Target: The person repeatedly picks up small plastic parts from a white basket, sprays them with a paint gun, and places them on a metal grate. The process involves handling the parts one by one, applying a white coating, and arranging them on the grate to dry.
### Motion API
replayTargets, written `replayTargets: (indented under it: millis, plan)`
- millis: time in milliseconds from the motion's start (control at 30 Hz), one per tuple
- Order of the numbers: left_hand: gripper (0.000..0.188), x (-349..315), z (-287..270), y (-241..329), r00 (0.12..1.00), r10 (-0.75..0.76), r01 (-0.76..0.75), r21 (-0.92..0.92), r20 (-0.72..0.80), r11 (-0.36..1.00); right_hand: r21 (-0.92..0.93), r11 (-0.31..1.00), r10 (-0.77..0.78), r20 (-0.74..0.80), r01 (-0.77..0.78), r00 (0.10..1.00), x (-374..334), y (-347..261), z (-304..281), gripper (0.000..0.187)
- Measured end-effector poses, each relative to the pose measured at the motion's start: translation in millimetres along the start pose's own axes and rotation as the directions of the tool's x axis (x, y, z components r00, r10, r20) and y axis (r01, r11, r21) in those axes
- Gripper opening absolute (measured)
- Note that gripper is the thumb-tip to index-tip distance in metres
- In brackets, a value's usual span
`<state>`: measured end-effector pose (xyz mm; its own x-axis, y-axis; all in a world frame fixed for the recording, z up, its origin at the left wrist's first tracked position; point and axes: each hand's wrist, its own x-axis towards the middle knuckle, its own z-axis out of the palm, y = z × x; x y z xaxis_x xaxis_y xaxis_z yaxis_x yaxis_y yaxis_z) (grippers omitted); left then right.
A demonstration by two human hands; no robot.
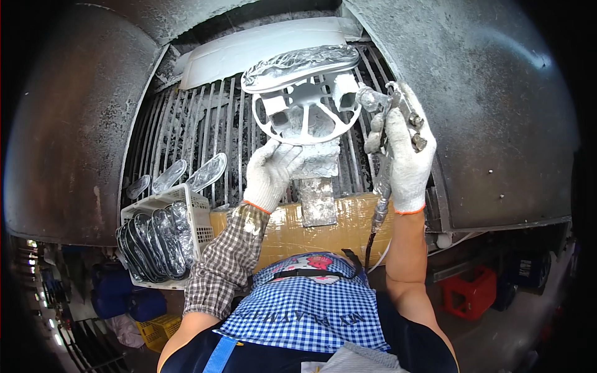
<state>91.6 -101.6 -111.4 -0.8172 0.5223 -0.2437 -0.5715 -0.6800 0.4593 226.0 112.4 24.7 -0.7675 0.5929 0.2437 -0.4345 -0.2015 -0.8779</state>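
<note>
My gloved left hand [270, 174] grips the near rim of a white spoked turntable wheel [305, 121]. Across the wheel's far side lies a shoe sole [301, 67], its top covered in shiny silver film and its edge white. My gloved right hand [410, 158] is closed round a spray gun [393, 105] coated in pale paint. The gun's nozzle points left toward the wheel, a little way off it. A hose [375, 227] runs down from the gun toward my body.
Metal slats [227, 130] lie beneath the wheel, between steel walls [497, 124]. A white plastic crate [202, 227] at the left holds several film-covered soles [158, 242]; three more soles [208, 173] rest beyond it. Taped cardboard [273, 239] covers the front edge. A red stool [469, 292] stands lower right.
</note>
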Motion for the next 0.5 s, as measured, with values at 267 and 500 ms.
replayTargets:
  millis: [267,500]
  plan:
    - [0.053,4.5,-8.0,7.9,1.000,-0.010,0.010,0.015,-0.026,1.000,-0.134,0.987,-0.097,-0.082,0.085,0.992,-2.9,-7.8,-10.6,0.053]
    - [0.061,4.3,-6.7,17.4,0.996,-0.012,0.010,0.025,0.084,1.000,-0.264,0.957,-0.140,-0.075,0.116,0.987,-12.7,-10.4,-13.3,0.053]
